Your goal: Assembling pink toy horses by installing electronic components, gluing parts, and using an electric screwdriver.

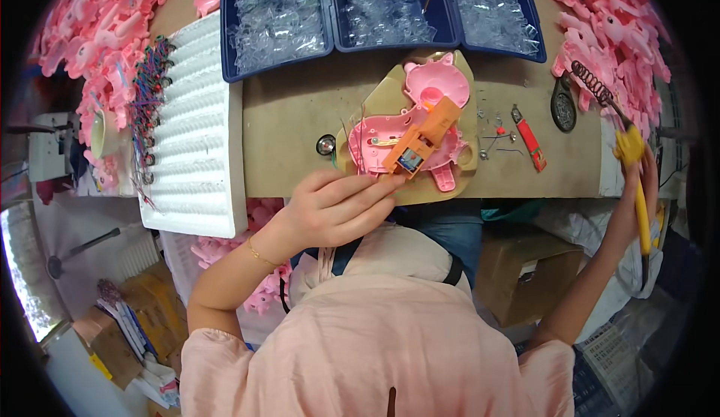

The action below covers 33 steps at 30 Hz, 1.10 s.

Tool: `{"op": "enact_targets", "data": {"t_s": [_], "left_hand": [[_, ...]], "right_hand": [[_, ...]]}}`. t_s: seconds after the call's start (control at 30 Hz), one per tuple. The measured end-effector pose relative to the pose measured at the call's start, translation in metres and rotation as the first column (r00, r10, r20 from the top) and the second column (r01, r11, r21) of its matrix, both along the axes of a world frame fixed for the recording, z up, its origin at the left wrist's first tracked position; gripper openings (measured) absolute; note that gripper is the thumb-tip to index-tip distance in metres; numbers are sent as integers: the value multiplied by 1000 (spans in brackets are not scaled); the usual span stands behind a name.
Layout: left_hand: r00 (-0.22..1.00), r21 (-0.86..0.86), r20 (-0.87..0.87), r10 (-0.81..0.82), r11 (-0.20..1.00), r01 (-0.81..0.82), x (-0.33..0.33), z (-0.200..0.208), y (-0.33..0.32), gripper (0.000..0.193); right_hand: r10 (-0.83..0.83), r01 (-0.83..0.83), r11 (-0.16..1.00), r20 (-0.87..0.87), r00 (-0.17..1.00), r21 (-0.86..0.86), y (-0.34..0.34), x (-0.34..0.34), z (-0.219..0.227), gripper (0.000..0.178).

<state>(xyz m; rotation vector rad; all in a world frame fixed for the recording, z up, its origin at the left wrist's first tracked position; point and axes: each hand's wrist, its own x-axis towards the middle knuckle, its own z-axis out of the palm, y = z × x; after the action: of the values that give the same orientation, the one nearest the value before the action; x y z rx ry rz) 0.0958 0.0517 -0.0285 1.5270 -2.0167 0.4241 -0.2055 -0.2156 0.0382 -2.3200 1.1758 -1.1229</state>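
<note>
Left hand (337, 211) pinches the orange motor block (421, 138) onto the pink shell (397, 136) — keep it steady. Right hand (637, 192) fist-grips the yellow soldering iron (636, 184), far right — bring its tip in slowly.

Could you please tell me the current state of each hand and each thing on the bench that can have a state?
left hand: fingertips on the orange part, holding it.
right hand: closed on the yellow-handled soldering iron.
yellow-handled soldering iron: lifted, off its coil stand.
coil stand: empty.
orange part: lying across the pink toy shell.
pink toy shell: open, inside facing up.
blue trays: uncovered, full of clear pieces.
red tool: lying flat, untouched.
</note>
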Motion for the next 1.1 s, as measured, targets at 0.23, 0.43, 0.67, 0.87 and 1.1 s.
{"op": "enact_targets", "data": {"t_s": [0.23,0.43,0.67,0.87,1.1], "left_hand": [[993,75,-58,101,992,-97,-20,3,-2,20],[899,180,-393,195,975,-134,-14,13,5,22],[737,359,-552,390,909,-212,-26,4,-7,10],[673,375,-606,423,899,-227,-28,5,-9,8],[680,437,-581,447,876,-203,-25,11,-10,7]], "right_hand": [[-93,-58,963,525,846,263,83,-1,-14,43],[-50,-144,936,527,848,320,128,24,-20,59],[318,-500,775,446,837,387,174,0,-19,63],[557,-632,553,323,765,542,167,11,-14,48],[710,-494,296,158,686,817,143,26,-5,50]]}}
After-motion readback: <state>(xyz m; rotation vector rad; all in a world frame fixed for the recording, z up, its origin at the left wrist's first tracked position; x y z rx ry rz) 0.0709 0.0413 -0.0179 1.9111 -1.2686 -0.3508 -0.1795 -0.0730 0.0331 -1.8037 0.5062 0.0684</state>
